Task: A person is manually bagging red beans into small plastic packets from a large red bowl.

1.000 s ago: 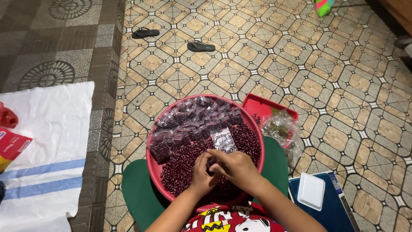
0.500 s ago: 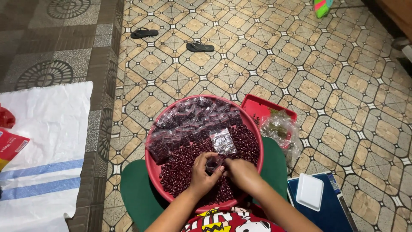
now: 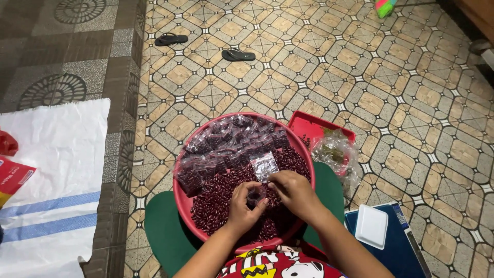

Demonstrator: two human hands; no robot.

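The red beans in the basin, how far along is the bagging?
Done: a pile of filled small bags lies at the far side of the red basin. In hand: left hand and right hand hold one small bag. Left: many loose beans remain.

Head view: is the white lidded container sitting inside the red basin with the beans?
No, the white container rests on a dark blue surface outside the red basin.

Two sandals [image 3: 171,39], one basin [image 3: 185,195], two hands [image 3: 244,206].
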